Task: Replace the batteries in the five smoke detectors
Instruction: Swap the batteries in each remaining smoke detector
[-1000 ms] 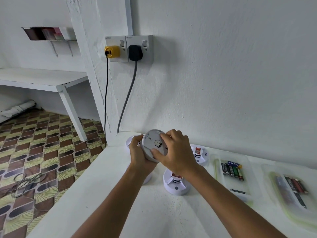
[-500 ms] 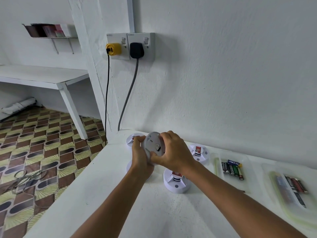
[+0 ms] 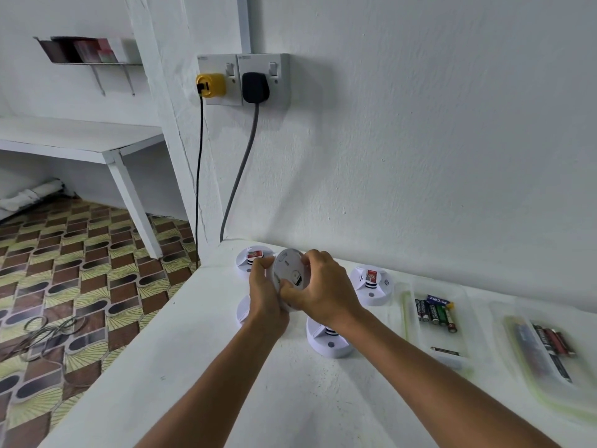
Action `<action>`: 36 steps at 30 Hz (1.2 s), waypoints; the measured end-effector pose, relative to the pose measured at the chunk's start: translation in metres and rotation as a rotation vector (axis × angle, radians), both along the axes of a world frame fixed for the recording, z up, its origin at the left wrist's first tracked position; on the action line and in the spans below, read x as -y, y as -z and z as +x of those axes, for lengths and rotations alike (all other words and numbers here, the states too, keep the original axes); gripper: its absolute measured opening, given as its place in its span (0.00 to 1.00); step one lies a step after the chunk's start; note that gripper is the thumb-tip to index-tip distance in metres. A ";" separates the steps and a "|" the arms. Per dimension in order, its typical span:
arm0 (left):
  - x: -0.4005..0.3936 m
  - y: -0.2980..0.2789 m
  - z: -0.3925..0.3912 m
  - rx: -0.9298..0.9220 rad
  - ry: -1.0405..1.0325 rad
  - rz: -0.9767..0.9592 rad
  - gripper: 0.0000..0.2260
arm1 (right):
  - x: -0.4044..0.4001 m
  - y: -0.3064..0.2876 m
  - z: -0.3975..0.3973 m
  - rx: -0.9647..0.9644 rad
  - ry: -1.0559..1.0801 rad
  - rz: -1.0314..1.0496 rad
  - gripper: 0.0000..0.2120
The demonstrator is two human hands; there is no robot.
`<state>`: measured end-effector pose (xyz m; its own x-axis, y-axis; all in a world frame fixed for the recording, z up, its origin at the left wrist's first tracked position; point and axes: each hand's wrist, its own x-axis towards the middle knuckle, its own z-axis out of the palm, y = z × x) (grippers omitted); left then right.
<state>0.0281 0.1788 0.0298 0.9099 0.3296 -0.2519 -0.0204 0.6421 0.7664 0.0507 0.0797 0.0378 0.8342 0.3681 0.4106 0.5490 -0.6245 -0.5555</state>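
Item: round white detector [image 3: 288, 272], held in both hands above the white counter [image 3: 200, 367].

The left hand [image 3: 265, 297] is gripping its left rim from behind, fingers curled round the edge; the right hand [image 3: 323, 291] is gripping the right side, thumb pressing low on its face. The disc is standing tilted on edge, its flat back, bearing small markings and a dark slot, facing the camera. Four more detectors are lying on the counter around it: one at the far corner [image 3: 253, 258] and one to the right [image 3: 371, 284], both showing a red label, one below the right wrist [image 3: 328, 341], and one mostly hidden behind the left hand [image 3: 243, 310]. A clear tray [image 3: 416, 331] is holding a row of batteries [image 3: 436, 313] and one thin loose item; a second tray [image 3: 513, 360], farther right, is holding more batteries [image 3: 549, 342], blurred.
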 end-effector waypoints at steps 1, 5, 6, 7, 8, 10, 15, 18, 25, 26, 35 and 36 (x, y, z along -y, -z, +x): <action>0.000 0.001 0.000 -0.001 0.001 0.008 0.17 | -0.001 0.001 -0.001 0.004 0.008 0.002 0.28; -0.006 -0.001 -0.004 0.042 0.028 0.001 0.20 | 0.001 0.007 -0.001 -0.003 -0.049 0.091 0.31; -0.010 -0.003 -0.004 0.056 0.036 -0.018 0.20 | 0.004 0.008 0.000 -0.003 -0.097 0.122 0.33; -0.014 -0.005 -0.005 0.067 0.034 -0.049 0.19 | 0.006 0.010 0.001 0.002 -0.145 0.145 0.35; -0.018 -0.008 -0.006 0.070 0.019 -0.085 0.20 | 0.007 0.013 0.000 0.017 -0.175 0.168 0.37; -0.022 -0.009 -0.006 0.066 -0.002 -0.134 0.26 | 0.008 0.021 -0.002 0.066 -0.159 0.244 0.37; -0.021 -0.008 -0.004 0.085 -0.019 -0.163 0.25 | 0.004 0.025 -0.006 0.083 -0.094 0.362 0.35; -0.019 -0.005 -0.002 0.089 -0.016 -0.141 0.21 | 0.001 0.025 -0.004 0.154 -0.060 0.311 0.32; -0.010 -0.006 -0.004 0.109 0.011 -0.124 0.19 | -0.006 0.023 -0.002 0.227 0.067 0.259 0.32; -0.009 -0.007 -0.003 0.104 0.010 -0.123 0.19 | -0.007 0.023 -0.002 0.216 0.077 0.265 0.33; -0.016 -0.015 -0.005 0.027 0.070 0.280 0.20 | 0.003 0.008 -0.017 -0.567 -0.120 0.592 0.09; -0.017 -0.015 -0.007 0.032 0.086 0.446 0.21 | 0.008 0.002 -0.018 -0.759 -0.181 0.727 0.10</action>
<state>0.0214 0.1960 0.0445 0.9438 0.3223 -0.0737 -0.0097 0.2498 0.9683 0.0322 0.0714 0.0362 0.9213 0.3882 -0.0230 -0.0463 0.0508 -0.9976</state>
